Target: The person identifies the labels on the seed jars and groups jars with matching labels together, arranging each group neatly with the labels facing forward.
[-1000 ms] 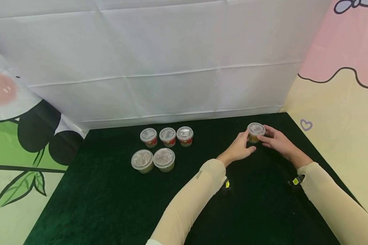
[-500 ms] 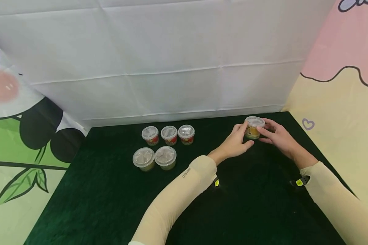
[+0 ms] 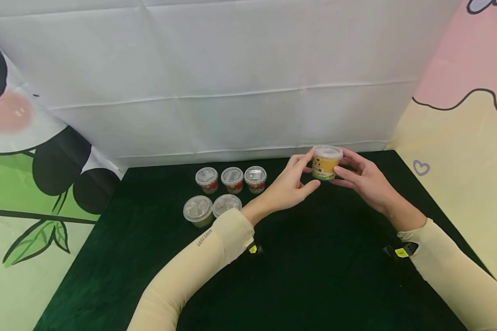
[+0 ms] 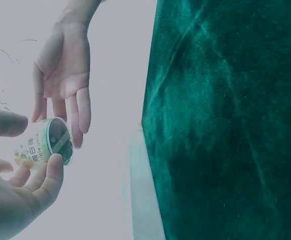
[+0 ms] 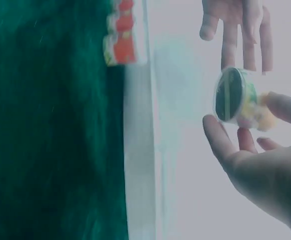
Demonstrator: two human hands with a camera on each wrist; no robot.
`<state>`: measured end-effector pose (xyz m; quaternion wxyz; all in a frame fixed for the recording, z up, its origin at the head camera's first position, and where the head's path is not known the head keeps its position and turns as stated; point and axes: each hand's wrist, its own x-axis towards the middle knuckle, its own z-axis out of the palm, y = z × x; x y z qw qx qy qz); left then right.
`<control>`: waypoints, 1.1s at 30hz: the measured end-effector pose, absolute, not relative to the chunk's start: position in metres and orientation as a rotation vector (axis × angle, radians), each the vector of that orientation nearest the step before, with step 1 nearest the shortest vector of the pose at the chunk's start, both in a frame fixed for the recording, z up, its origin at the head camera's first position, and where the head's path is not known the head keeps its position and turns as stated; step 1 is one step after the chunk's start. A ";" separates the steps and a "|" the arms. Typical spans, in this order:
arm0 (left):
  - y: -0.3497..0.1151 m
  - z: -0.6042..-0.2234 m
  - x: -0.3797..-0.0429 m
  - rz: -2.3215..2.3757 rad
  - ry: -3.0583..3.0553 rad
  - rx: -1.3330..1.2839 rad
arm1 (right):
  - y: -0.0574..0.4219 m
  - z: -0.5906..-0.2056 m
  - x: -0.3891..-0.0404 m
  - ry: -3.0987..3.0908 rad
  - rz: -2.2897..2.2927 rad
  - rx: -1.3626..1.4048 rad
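In the head view a small plastic tub point(image 3: 325, 163) with a clear lid, a yellow band and a green lower part is held up near the back of the table. My right hand point(image 3: 362, 181) grips its right side, thumb at the front and fingers behind. My left hand point(image 3: 291, 184) touches the tub's left side with extended fingers, its thumb apart below. In the left wrist view the tub point(image 4: 40, 145) shows dark printed characters, and its end is dark. The right wrist view shows the tub point(image 5: 238, 97) tipped sideways between both hands.
Several more lidded tubs stand on the dark green cloth point(image 3: 314, 276) to the left: a back row with red labels point(image 3: 233, 179) and a front pair of wider pale tubs point(image 3: 198, 211). The left forearm partly covers one. A white sheet point(image 3: 240, 92) hangs behind.
Both hands have raised the yellow-banded tub and carried it leftward, and its side label now faces the view. The other tubs stay in their arrangement; the head view has shifted slightly.
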<state>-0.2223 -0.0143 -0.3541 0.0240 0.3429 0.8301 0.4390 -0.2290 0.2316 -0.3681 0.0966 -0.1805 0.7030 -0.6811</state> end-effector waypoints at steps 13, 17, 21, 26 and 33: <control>-0.051 -0.349 -0.201 1.416 2.597 1.112 | 0.201 -0.356 -0.213 1.989 -2.023 -0.554; -0.062 -0.355 -0.195 1.446 2.590 1.110 | 0.192 -0.358 -0.211 1.970 -2.002 -0.542; -0.073 -0.364 -0.190 1.507 2.595 1.068 | 0.180 -0.362 -0.209 1.937 -1.985 -0.534; -0.088 -0.372 -0.186 1.600 2.561 0.971 | 0.164 -0.371 -0.207 1.861 -1.979 -0.519; -0.102 -0.378 -0.183 1.600 2.548 0.885 | 0.149 -0.382 -0.208 1.828 -1.983 -0.522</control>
